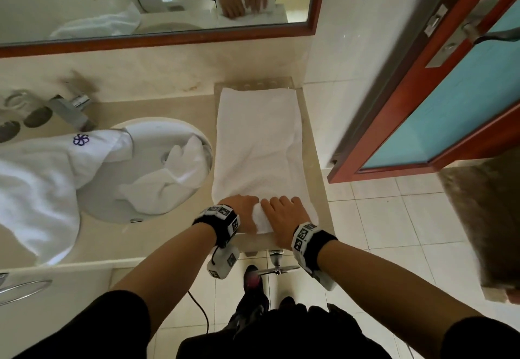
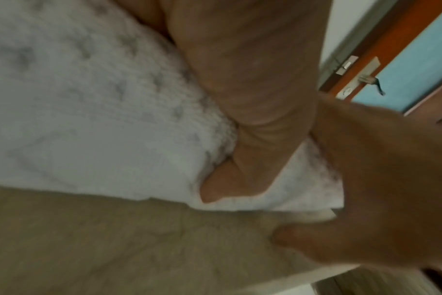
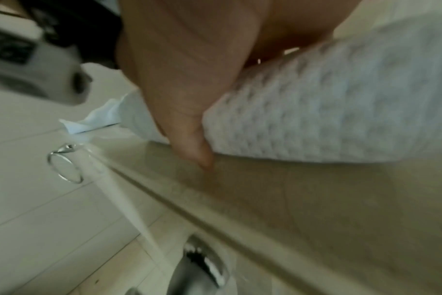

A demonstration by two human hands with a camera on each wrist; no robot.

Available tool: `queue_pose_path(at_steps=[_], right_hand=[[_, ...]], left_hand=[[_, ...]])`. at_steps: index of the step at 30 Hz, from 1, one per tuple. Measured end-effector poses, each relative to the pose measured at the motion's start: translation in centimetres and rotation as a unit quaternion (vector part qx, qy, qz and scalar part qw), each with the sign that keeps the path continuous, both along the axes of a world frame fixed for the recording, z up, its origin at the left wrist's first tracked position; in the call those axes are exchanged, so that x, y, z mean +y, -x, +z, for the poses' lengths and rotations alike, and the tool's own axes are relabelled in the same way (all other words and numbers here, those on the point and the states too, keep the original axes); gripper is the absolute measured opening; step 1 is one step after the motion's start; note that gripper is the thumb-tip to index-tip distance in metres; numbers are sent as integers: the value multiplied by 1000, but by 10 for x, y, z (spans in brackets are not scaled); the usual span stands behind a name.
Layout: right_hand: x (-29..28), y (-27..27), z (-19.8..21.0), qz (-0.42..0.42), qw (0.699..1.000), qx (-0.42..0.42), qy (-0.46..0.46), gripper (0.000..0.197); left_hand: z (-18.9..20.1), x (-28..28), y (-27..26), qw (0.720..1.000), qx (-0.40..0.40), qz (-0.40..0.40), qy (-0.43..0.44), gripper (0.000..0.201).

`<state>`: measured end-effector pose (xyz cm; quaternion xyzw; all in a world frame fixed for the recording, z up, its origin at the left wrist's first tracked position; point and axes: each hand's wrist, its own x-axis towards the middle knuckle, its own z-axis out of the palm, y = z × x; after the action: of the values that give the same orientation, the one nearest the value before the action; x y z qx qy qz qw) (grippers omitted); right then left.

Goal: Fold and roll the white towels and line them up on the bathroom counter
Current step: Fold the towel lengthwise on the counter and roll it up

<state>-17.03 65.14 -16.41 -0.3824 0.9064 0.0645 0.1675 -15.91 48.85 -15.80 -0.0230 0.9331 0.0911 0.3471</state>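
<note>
In the head view, 1 folded white towel [image 1: 257, 144] lay lengthwise along the right end of the counter [image 1: 157, 111], reaching from its back edge to its front edge. The left hand [image 1: 239, 209] and right hand [image 1: 284, 215] sat side by side on the towel's near end at the front edge, fingers curved over a small started roll [image 1: 260, 219]. 1 more loose white towel [image 1: 39, 184], with a purple emblem, sprawled over the sink [image 1: 174, 133] toward the counter's left end. So I counted 2 towels, 0 finished rolls.

In the left wrist view, the left hand's thumb [image 2: 230, 175] pressed into the towel's terry [image 2: 88, 99], while the right hand [image 2: 381, 189] loomed blurred beside it at the front edge.

In the right wrist view, the right hand's thumb [image 3: 187, 123] tucked against the roll [image 3: 328, 111] just above the counter's front edge; its fingers were hidden behind the roll, so their curl could not be seen there.

To roll well, I judged both hands should push away evenly toward the back edge, keeping the core tight and the side edges square, since uneven pressure would likely cone the roll.
</note>
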Motion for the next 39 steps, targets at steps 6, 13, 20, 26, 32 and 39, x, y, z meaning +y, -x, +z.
queue_pose_path(at_steps=[6,13,20,26,32,39], right_hand=[[-8,21,1,-26,996,-81,-9,86],[-10,29,8,-5,981,-188,-41,76],[8,-5,0,1,1000,-18,9,83],[-1,20,6,-21,992,-121,-1,75],[-4,31,18,-5,963,-253,-88,53],[-1,-1,12,-11,995,-103,-4,73]], left_hand=[[16,16,-18,998,48,-27,20,72],[8,23,-41,993,101,-25,47,74],[14,12,-9,1000,-25,-8,3,79],[14,24,-22,994,64,-78,34,83],[12,34,-36,999,38,-18,18,71],[14,17,-18,998,-54,-6,-36,58]])
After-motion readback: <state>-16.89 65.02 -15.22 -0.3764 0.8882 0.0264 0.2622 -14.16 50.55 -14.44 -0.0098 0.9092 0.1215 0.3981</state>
